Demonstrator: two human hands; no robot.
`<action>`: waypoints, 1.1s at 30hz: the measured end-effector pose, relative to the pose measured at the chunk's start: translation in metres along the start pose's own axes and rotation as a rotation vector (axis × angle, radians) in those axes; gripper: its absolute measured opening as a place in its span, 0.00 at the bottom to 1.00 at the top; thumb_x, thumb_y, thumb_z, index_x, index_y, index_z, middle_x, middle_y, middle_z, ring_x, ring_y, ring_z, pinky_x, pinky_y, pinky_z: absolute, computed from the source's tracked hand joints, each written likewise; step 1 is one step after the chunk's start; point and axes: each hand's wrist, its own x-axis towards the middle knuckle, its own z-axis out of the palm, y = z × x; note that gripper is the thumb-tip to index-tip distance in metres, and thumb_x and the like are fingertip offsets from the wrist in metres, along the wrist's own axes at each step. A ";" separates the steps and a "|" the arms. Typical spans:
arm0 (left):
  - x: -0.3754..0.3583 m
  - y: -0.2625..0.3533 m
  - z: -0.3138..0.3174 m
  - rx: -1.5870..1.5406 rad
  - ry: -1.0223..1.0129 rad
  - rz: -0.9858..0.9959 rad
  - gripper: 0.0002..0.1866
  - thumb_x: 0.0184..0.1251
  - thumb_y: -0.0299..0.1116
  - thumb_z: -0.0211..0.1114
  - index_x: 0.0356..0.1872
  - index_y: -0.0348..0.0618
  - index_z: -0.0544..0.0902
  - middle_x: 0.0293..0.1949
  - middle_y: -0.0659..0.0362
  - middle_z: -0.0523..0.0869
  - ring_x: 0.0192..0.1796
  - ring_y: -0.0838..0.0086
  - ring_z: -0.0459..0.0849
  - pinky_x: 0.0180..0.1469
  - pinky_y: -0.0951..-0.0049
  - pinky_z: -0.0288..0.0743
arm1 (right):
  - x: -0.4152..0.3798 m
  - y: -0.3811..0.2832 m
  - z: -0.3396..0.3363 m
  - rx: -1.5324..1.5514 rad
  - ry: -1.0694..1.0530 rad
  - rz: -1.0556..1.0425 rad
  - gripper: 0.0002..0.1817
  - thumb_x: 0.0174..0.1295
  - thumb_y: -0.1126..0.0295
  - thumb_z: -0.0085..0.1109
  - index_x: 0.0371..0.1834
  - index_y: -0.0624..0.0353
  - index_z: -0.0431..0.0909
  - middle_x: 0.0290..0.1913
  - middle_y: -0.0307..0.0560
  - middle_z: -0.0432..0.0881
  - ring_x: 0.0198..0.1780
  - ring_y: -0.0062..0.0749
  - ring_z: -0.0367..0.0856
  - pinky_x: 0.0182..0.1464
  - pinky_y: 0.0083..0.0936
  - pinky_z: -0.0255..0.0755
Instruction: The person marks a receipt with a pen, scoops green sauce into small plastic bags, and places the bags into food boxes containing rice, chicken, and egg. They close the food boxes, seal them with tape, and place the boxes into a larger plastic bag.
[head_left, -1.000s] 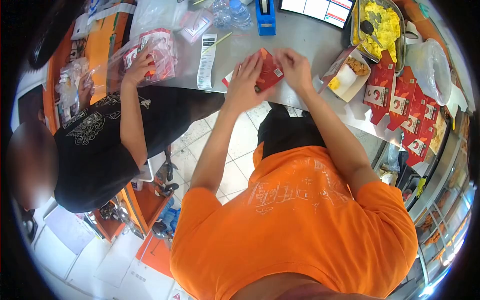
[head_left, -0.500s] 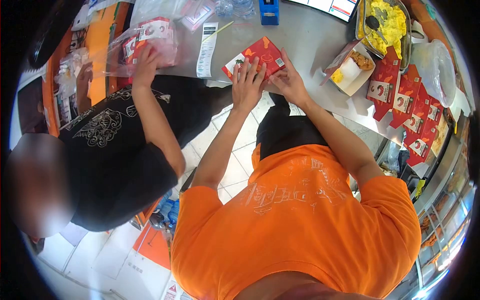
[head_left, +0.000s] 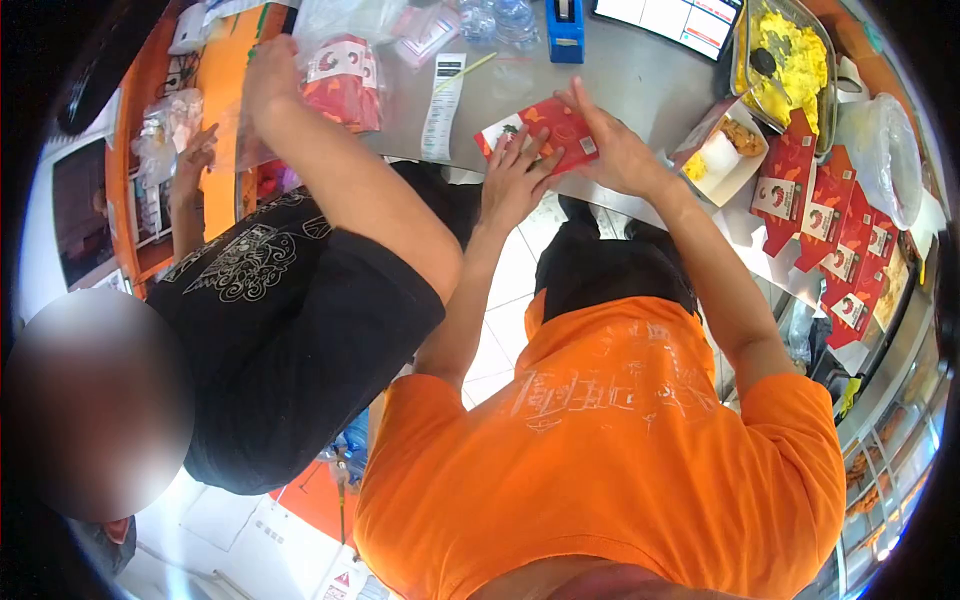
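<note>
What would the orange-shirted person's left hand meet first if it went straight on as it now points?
The left hand would first meet the red-and-white cardboard box it is touching; beyond that, perhaps the blocky blue tape dispenser, though depth is unclear.

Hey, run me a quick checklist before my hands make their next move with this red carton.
1. Both hands on the red carton: ok. The left hand spreads its fingers over the face; the right hand is at the right end.
2. Far-side flaps tucked: cannot tell, that side is hidden.
3. Open food carton closed: not ok, its food is showing.
4. Receipt readable: cannot tell, the print is too small.
5. Co-worker's raised hand clear of your carton: ok, it is well off to the left.
</note>
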 end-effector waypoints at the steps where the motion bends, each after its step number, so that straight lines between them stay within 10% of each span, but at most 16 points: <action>1: 0.000 -0.001 -0.003 -0.024 -0.012 0.014 0.30 0.63 0.44 0.71 0.69 0.67 0.79 0.75 0.62 0.72 0.78 0.58 0.66 0.79 0.48 0.54 | 0.003 0.004 -0.001 -0.001 0.001 -0.012 0.63 0.55 0.78 0.71 0.86 0.42 0.33 0.78 0.49 0.68 0.75 0.54 0.70 0.67 0.43 0.76; 3: 0.000 -0.006 -0.007 0.015 -0.043 0.029 0.29 0.64 0.45 0.70 0.68 0.68 0.79 0.74 0.62 0.73 0.78 0.59 0.65 0.80 0.50 0.54 | 0.007 0.012 0.003 -0.546 -0.160 -0.074 0.64 0.52 0.79 0.70 0.86 0.36 0.34 0.82 0.46 0.60 0.80 0.55 0.59 0.74 0.45 0.68; 19: -0.002 -0.029 0.001 -0.034 -0.023 0.231 0.22 0.64 0.44 0.68 0.61 0.68 0.83 0.66 0.63 0.79 0.70 0.61 0.74 0.78 0.51 0.60 | 0.047 0.002 -0.019 -0.461 -0.609 -0.122 0.72 0.35 0.76 0.80 0.86 0.41 0.42 0.78 0.48 0.63 0.74 0.61 0.62 0.74 0.44 0.68; 25: -0.003 -0.009 -0.002 -0.046 0.198 0.176 0.13 0.61 0.40 0.70 0.47 0.59 0.87 0.57 0.62 0.82 0.65 0.62 0.77 0.73 0.52 0.67 | 0.022 0.004 -0.004 0.058 0.022 0.007 0.60 0.55 0.71 0.75 0.86 0.50 0.40 0.56 0.54 0.86 0.59 0.50 0.83 0.66 0.41 0.73; 33: -0.012 -0.005 0.032 -0.075 0.291 0.009 0.12 0.58 0.33 0.75 0.39 0.50 0.80 0.55 0.61 0.82 0.65 0.64 0.78 0.71 0.50 0.65 | -0.028 0.018 0.047 0.651 0.111 0.378 0.55 0.70 0.81 0.59 0.85 0.51 0.25 0.43 0.51 0.88 0.46 0.31 0.87 0.53 0.27 0.80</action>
